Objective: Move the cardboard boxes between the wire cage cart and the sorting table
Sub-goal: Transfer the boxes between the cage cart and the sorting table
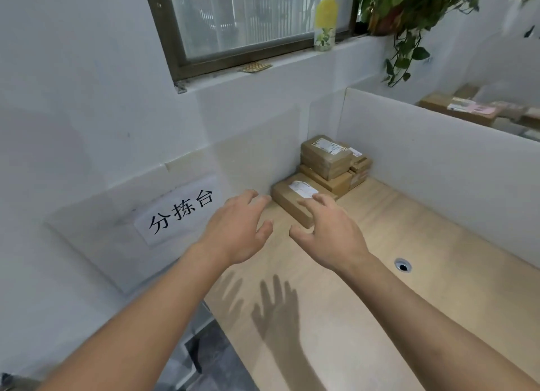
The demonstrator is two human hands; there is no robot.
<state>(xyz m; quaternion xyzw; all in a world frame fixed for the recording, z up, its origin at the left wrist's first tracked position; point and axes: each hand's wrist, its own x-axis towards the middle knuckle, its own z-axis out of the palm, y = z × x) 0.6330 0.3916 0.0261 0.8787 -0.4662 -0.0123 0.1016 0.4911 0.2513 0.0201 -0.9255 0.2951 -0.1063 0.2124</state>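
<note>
Cardboard, brown and taped, is filling the far corner of the pale wooden sorting table [380,274], where the wall is meeting a white partition [423,157]. A flat box [285,199] with a white label is lying nearest the person, flush against the wall, and just behind it a stack [324,160] of several more boxes is standing tight in the corner, with smaller ones tucked at its right side. The left hand [233,230] is reaching out above the tabletop just left of the flat box, its fingers apart and lightly bent, gripping nothing. The right hand [330,233] is reaching beside it, fingers likewise spread and a little curled, with the fingertips [320,198] lying over the near end of the flat box in this view; whether they are touching the cardboard cannot be told. Both hands are casting dark shadows [277,311] on the wood below the forearms. A paper sign [181,212] with black characters is hanging on the wall to the left. A round cable hole [403,265] is showing in the table to the right. Above, a window [248,19] is running along a sill that is carrying a yellow-capped bottle [325,25] and a trailing green plant [409,8]. Beyond the partition more parcels [458,107] are lying, blurred.
</note>
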